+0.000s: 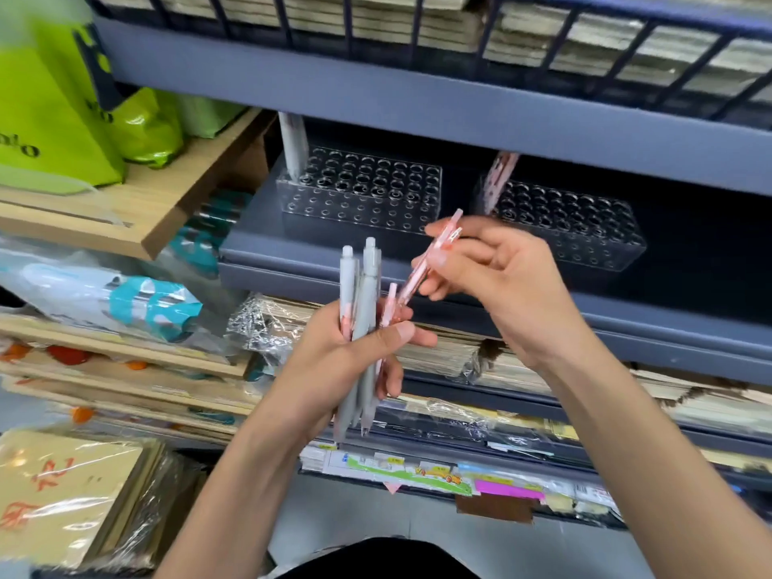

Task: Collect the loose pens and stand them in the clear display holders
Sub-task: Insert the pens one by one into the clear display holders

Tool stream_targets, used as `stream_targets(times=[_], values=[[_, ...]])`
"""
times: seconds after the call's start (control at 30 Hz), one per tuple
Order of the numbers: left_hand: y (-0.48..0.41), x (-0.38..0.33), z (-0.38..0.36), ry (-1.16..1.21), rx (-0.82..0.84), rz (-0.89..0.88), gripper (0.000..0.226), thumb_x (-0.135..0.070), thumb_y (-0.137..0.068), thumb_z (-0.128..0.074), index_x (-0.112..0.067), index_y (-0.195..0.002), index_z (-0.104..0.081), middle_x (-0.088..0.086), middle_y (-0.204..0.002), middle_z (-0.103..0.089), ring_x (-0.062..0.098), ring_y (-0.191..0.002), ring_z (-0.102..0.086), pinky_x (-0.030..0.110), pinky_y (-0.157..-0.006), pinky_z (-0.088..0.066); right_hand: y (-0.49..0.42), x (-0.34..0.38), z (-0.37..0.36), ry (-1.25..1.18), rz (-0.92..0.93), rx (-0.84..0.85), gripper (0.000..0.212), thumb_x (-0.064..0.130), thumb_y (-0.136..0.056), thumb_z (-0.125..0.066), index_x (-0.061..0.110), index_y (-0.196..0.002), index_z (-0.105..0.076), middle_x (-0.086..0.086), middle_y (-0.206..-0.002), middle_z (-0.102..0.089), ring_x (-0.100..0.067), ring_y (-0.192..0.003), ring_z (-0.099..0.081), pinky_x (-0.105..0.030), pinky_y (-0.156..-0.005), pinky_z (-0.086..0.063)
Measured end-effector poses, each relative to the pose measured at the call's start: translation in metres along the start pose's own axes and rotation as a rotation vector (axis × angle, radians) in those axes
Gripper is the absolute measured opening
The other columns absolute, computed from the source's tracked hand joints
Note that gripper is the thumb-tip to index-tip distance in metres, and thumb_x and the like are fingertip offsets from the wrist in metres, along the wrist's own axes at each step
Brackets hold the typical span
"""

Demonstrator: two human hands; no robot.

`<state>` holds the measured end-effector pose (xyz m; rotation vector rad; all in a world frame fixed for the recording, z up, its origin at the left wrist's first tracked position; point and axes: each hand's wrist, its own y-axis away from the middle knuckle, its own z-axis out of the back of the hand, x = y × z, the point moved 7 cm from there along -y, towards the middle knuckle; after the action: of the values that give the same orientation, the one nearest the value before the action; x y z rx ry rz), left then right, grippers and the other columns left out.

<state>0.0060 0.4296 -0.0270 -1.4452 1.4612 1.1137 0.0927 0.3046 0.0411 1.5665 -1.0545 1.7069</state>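
My left hand (334,361) grips a bundle of pens (362,311), mostly grey with a pink one among them, tips pointing down. My right hand (493,265) pinches a pink pen (430,254) and holds it slanted above the bundle. Behind, on a grey shelf, stand two clear display holders full of round holes. The left holder (367,190) has one grey pen (292,144) upright in its far left corner. The right holder (576,223) has one pink pen (499,181) leaning in its left end.
The shelf above (417,89) overhangs the holders closely. Green bags (54,110) sit on a wooden shelf at the left. Stacks of wrapped paper goods (271,323) fill the shelves below and at the lower left.
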Motion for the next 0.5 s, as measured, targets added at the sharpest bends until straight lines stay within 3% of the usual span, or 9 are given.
stream_targets(times=[0.1, 0.23, 0.33, 0.5], values=[[-0.003, 0.003, -0.011, -0.018, 0.006, -0.007, 0.023, -0.017, -0.085, -0.070, -0.007, -0.105, -0.063, 0.017, -0.101, -0.075, 0.019, -0.046, -0.058, 0.026, -0.044, -0.048, 0.005, 0.006, 0.018, 0.015, 0.044, -0.046, 0.017, 0.006, -0.085, -0.068, 0.009, -0.102, -0.066, -0.016, -0.084, -0.073, -0.021, -0.067, -0.068, -0.027, -0.064, -0.056], [-0.006, 0.006, -0.021, 0.030, -0.019, -0.025, 0.019, -0.013, -0.085, -0.070, -0.008, -0.102, -0.061, 0.019, -0.098, -0.075, 0.020, -0.045, -0.060, 0.025, -0.044, -0.048, 0.006, 0.022, 0.064, -0.068, 0.158, -0.358, 0.011, 0.005, -0.084, -0.068, 0.007, -0.094, -0.064, -0.004, -0.072, -0.071, -0.019, -0.060, -0.066, -0.027, -0.061, -0.055], [-0.007, 0.009, -0.024, 0.036, -0.046, -0.040, 0.008, -0.011, -0.086, -0.070, -0.012, -0.086, -0.062, 0.020, -0.096, -0.075, 0.019, -0.044, -0.061, 0.024, -0.043, -0.048, 0.009, 0.040, 0.094, -0.056, 0.306, -0.540, 0.009, 0.004, -0.084, -0.069, 0.009, -0.089, -0.064, -0.001, -0.071, -0.070, -0.020, -0.060, -0.065, -0.030, -0.063, -0.054], [-0.005, 0.012, -0.026, 0.030, -0.062, -0.019, 0.023, -0.014, -0.083, -0.073, -0.004, -0.090, -0.054, 0.022, -0.094, -0.074, 0.021, -0.045, -0.061, 0.026, -0.042, -0.047, 0.009, 0.048, 0.109, 0.043, 0.414, -0.653, 0.014, -0.001, -0.086, -0.066, 0.013, -0.084, -0.066, 0.004, -0.073, -0.070, -0.017, -0.068, -0.066, -0.031, -0.071, -0.056]])
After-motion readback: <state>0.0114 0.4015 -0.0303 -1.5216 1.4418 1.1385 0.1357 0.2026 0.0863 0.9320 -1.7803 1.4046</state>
